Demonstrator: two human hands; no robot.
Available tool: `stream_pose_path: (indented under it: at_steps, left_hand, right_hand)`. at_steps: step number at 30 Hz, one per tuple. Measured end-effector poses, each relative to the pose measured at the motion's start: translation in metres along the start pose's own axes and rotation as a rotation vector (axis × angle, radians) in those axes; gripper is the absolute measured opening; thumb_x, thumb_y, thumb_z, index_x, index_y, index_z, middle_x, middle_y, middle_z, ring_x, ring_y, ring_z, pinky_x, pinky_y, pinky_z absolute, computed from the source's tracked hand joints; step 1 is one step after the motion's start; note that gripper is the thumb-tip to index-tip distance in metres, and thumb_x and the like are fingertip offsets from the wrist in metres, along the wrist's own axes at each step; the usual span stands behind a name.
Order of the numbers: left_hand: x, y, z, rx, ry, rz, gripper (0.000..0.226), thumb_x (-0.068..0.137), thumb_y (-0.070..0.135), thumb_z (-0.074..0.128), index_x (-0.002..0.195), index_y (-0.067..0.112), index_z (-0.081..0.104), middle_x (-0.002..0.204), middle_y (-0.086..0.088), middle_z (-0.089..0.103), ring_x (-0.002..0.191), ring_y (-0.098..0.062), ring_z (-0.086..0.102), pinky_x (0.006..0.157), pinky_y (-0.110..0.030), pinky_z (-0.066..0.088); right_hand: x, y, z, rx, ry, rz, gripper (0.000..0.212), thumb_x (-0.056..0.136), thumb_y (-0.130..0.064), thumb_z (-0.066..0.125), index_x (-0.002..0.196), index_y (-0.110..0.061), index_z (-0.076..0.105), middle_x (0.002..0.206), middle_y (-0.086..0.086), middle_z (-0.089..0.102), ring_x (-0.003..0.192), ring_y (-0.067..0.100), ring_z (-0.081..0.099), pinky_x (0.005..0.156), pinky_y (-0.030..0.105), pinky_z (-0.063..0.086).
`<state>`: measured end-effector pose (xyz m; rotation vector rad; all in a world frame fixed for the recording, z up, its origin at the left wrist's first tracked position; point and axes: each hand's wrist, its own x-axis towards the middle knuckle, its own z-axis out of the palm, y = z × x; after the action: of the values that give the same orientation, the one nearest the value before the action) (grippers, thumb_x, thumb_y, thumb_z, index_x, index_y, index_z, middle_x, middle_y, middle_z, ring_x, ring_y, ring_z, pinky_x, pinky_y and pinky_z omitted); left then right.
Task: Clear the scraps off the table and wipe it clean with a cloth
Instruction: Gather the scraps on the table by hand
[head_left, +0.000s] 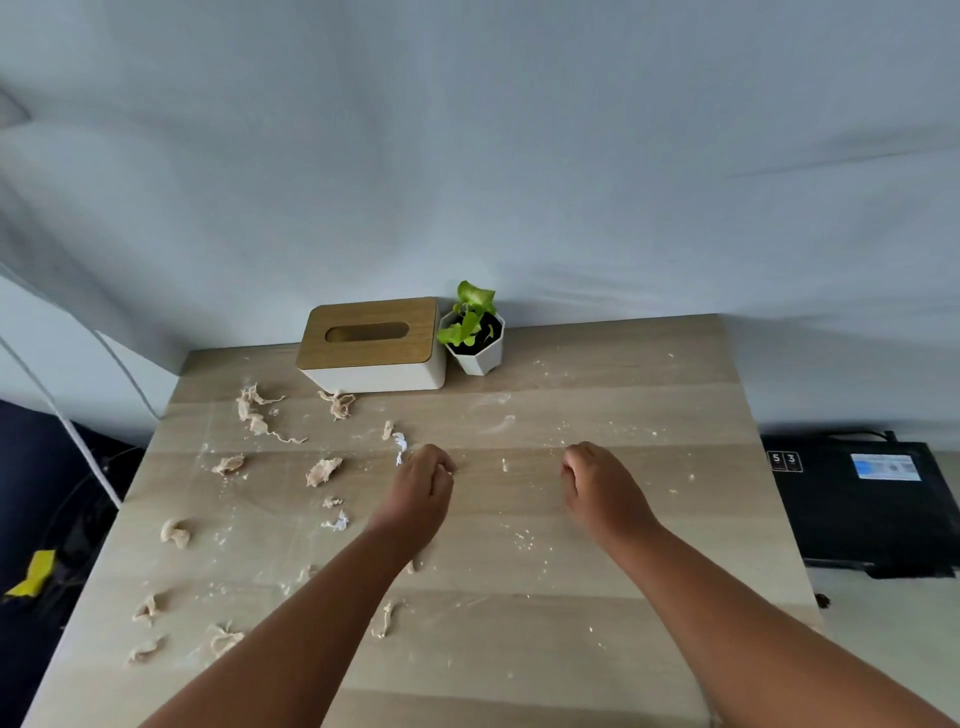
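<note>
scraps (253, 413) lie thick on the left half of the table (597, 597), from near the back edge by the tissue box (371, 345) down along the left edge toward the front corner: torn, dough-like bits, with two small white shreds near the middle. pale dust and crumbs spread from the centre out to the right half, plus a curved smear near the back. the plant (475, 332) stands just beside the box at the back edge.

left hand (423, 488) hovers over the middle, fingers curled in, a white shred just beyond its knuckles; whether it pinches anything i cannot tell. right hand (597, 480) hangs to the right of it, fingers curled too, and what it holds, if anything, is hidden.

judging by this, the job has barely begun: nearly all scraps remain on the table, the powder is unwiped, and no cloth is in view. gathering the left-side bits looks like the step in hand, wiping comes after.
</note>
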<state>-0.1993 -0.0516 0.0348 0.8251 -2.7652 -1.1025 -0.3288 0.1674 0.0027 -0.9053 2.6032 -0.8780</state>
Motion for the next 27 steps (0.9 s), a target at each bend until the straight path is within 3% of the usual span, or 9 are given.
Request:
stream_pose_path:
  at_steps: [2, 5, 7, 11, 13, 20, 24, 27]
  left_hand:
    - [-0.009, -0.012, -0.012, -0.025, 0.034, -0.055, 0.019, 0.088, 0.009, 0.044, 0.088, 0.011, 0.063, 0.073, 0.008, 0.057, 0.071, -0.004, 0.052, 0.064, -0.018, 0.036]
    - [-0.021, -0.031, -0.030, -0.034, 0.068, -0.150, 0.021, 0.090, -0.003, 0.050, 0.088, 0.011, 0.066, 0.075, 0.000, 0.064, 0.069, -0.015, 0.056, 0.061, -0.029, 0.040]
    - [-0.029, -0.043, -0.043, -0.021, 0.095, -0.186, 0.023, 0.089, -0.003, 0.051, 0.088, 0.013, 0.067, 0.083, -0.001, 0.068, 0.078, -0.017, 0.061, 0.065, -0.028, 0.044]
    - [-0.044, -0.064, -0.059, -0.039, 0.137, -0.254, 0.028, 0.087, 0.000, 0.050, 0.079, 0.020, 0.066, 0.075, 0.003, 0.066, 0.074, -0.022, 0.063, 0.063, -0.032, 0.044]
    - [-0.050, -0.072, -0.062, -0.056, 0.152, -0.271, 0.028, 0.088, 0.000, 0.049, 0.079, 0.020, 0.067, 0.071, 0.003, 0.063, 0.070, -0.024, 0.061, 0.061, -0.032, 0.043]
    - [-0.056, -0.100, -0.061, -0.065, 0.159, -0.218, 0.024, 0.093, -0.001, 0.049, 0.089, 0.019, 0.063, 0.082, 0.005, 0.064, 0.075, -0.016, 0.058, 0.064, -0.031, 0.040]
    - [-0.052, -0.118, -0.061, -0.006, 0.136, -0.146, 0.021, 0.099, 0.001, 0.051, 0.107, 0.012, 0.068, 0.095, 0.002, 0.065, 0.088, -0.016, 0.060, 0.077, -0.030, 0.042]
    - [-0.049, -0.130, -0.065, -0.018, 0.101, -0.116, 0.015, 0.100, 0.007, 0.054, 0.094, 0.017, 0.065, 0.089, 0.003, 0.062, 0.084, -0.012, 0.057, 0.074, -0.030, 0.040]
  right_hand:
    - [-0.003, -0.010, 0.004, 0.016, -0.018, -0.007, 0.024, 0.090, -0.003, 0.045, 0.070, -0.012, 0.052, 0.066, -0.001, 0.048, 0.072, 0.025, 0.047, 0.061, 0.032, 0.036]
    - [0.000, -0.022, 0.008, 0.059, -0.069, -0.010, 0.028, 0.077, -0.008, 0.036, 0.063, -0.029, 0.023, 0.065, -0.018, 0.021, 0.065, 0.012, 0.029, 0.053, 0.024, 0.020]
    - [0.003, -0.027, 0.018, 0.041, -0.120, -0.019, 0.033, 0.082, 0.000, 0.044, 0.067, -0.027, 0.031, 0.069, -0.018, 0.027, 0.072, 0.014, 0.035, 0.056, 0.020, 0.025]
    - [0.004, -0.035, 0.036, 0.074, -0.155, -0.034, 0.019, 0.087, 0.009, 0.055, 0.088, -0.007, 0.064, 0.091, 0.002, 0.061, 0.091, 0.023, 0.054, 0.078, 0.035, 0.047]
    - [0.003, -0.042, 0.041, 0.083, -0.154, -0.055, 0.015, 0.089, 0.004, 0.057, 0.095, -0.006, 0.066, 0.099, 0.008, 0.065, 0.097, 0.026, 0.058, 0.083, 0.040, 0.051]
    - [0.002, -0.073, 0.056, 0.046, -0.121, -0.111, 0.005, 0.092, -0.014, 0.057, 0.094, -0.011, 0.061, 0.093, 0.004, 0.059, 0.090, 0.028, 0.057, 0.074, 0.043, 0.050]
    - [0.004, -0.080, 0.067, -0.078, -0.180, -0.138, 0.037, 0.092, -0.044, 0.065, 0.114, -0.015, 0.063, 0.106, 0.004, 0.057, 0.096, 0.024, 0.057, 0.077, 0.038, 0.053]
    - [0.004, -0.085, 0.077, -0.159, -0.209, -0.184, 0.062, 0.086, -0.062, 0.065, 0.126, -0.015, 0.059, 0.110, 0.004, 0.053, 0.099, 0.024, 0.055, 0.080, 0.036, 0.052]
